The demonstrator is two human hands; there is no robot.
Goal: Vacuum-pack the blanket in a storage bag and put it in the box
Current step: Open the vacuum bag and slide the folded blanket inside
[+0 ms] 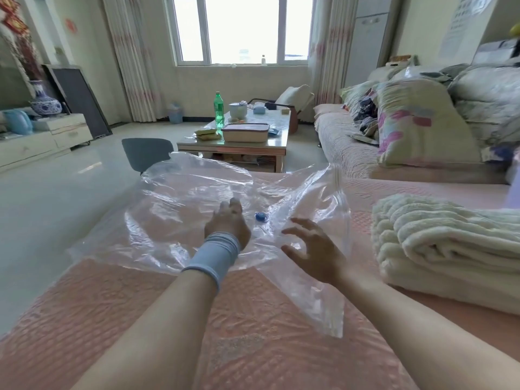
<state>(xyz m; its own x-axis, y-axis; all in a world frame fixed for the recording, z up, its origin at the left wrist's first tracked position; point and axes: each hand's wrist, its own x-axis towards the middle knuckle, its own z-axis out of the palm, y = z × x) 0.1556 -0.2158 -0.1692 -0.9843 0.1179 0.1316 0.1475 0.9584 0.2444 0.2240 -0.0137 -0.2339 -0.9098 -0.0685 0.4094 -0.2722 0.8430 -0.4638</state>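
Two hands are in view over a clear storage bag (174, 209), which lies spread and crumpled on a pink quilted cover (247, 342). We note the left hand (228, 223), with a pale blue wristband (216, 256) on its wrist, resting on the plastic just left of the bag's blue valve (261, 216). Its fingers point away from the camera and are foreshortened, so we cannot tell whether its grip is pinching the plastic or merely pressing on it. The right hand (315, 249) is over the bag's right part, its grip spread wide and holding nothing; we cannot tell whether it touches the plastic.

The blanket (439, 243), cream and fluffy, lies folded on the same cover to the right of the bag, apart from both hands and outside the bag.

Beyond the bag stands a low bench (278, 137) carrying a lidded box (245, 133) and a green bottle (219, 112) just behind it. A grey chair (146, 153) stands by the bag's far left edge.
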